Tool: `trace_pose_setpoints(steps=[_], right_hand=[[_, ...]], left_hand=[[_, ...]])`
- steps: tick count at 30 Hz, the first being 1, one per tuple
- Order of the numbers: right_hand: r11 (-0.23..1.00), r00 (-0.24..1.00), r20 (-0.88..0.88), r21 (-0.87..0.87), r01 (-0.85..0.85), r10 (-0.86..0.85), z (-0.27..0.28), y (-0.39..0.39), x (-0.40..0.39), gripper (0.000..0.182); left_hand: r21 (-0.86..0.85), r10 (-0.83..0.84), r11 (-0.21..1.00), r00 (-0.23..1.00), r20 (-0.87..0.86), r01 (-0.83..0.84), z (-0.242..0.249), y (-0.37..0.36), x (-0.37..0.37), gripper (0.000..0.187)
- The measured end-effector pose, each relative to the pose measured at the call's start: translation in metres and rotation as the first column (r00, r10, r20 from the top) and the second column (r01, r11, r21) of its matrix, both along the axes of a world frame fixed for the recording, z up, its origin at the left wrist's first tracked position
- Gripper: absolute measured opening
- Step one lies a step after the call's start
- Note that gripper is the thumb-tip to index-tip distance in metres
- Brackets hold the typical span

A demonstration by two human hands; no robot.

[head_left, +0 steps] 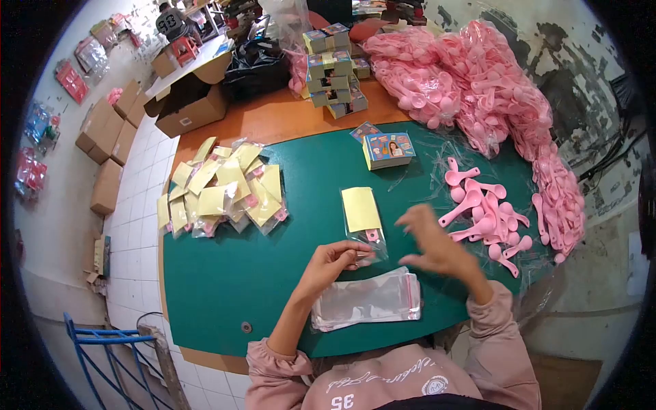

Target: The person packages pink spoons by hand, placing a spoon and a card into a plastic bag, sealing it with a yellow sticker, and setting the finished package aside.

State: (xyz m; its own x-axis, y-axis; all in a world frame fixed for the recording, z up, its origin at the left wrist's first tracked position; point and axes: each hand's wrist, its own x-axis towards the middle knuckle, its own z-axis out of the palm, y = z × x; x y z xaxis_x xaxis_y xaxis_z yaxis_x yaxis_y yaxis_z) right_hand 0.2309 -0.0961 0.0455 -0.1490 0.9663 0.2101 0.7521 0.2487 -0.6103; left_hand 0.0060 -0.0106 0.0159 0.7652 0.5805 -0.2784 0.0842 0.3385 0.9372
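Note:
My left hand (336, 261) pinches the lower end of a clear plastic bag (381, 247) on the green table. Inside that bag lie a yellow card (361, 210) and a pink piece, partly covered by my fingers. To the right of the bag, my right hand (434, 242) is raised with its fingers apart and holds nothing; it is slightly blurred. Below my hands is a stack of empty clear bags (369, 301). Loose pink spoons (487, 212) are heaped to the right. A block of printed cards (388, 150) sits behind the bag.
Filled bags with yellow cards (229, 184) are piled at the left. Card bundles (330, 68) are stacked at the back, beside large bags of pink spoons (471, 75). An open carton (195, 109) stands at the back left. A blue metal frame (113, 338) is at lower left.

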Motion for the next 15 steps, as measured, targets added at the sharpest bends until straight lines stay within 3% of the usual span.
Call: trace_pose_setpoints(steps=[3,6,11,13,15], right_hand=[[0.998,1.0,0.009,0.047,-0.03,0.03,-0.019,0.017,-0.035,0.05],[0.992,0.988,-0.155,0.118,0.047,-0.028,-0.023,0.024,-0.035,0.019],[0.994,0.949,-0.312,0.076,0.074,-0.047,-0.026,0.02,-0.028,0.019],[0.997,0.929,-0.365,0.028,0.073,-0.057,-0.028,0.019,-0.028,0.018],[0.999,0.877,-0.478,-0.048,0.019,-0.04,-0.031,0.02,-0.025,0.016]], left_hand=[[-0.023,0.009,1.0,0.995,0.1,-0.007,0.005,0.001,-0.006,0.024],[-0.017,-0.066,0.998,0.994,0.089,0.068,0.009,0.006,-0.012,0.025],[0.005,0.051,0.999,0.997,0.061,-0.052,0.015,0.004,-0.009,0.032],[0.492,0.085,0.87,0.976,-0.202,0.026,0.018,0.0,-0.003,0.033],[0.482,0.064,0.876,0.987,-0.146,0.015,0.006,0.0,-0.001,0.027]])
